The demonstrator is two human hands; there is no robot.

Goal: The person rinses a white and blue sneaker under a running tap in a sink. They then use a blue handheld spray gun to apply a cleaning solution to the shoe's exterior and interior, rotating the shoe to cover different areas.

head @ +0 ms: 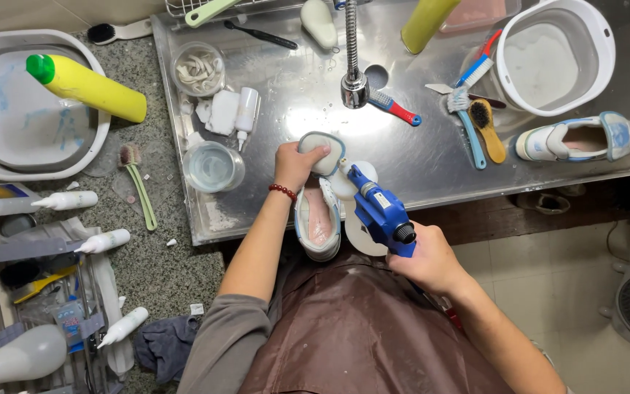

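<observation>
The shoe [318, 217] lies at the near edge of the steel bench [439, 157], toe end under the left hand [297, 162], opening up and pink lining showing. The left hand is closed over the toe, fingers curled on its top, a red bead bracelet [282, 191] at the wrist. Just right of it, the right hand [424, 259] is clamped on the grip of a blue power tool [380, 211]; the tool's white round head [344, 182] touches the shoe's side near the left hand's fingers. The two hands are apart, the tool between them.

Beyond the left hand hangs a tap [354, 80], with a red-and-blue brush [395, 108] beside it. Left of that hand stands a clear cup [213, 166] of water. Far to the right of the right hand lies a second shoe [581, 138], by a white tub [555, 58] and more brushes [479, 124]. A yellow bottle [89, 87] rests well off to the left, on a grey basin [9, 138].
</observation>
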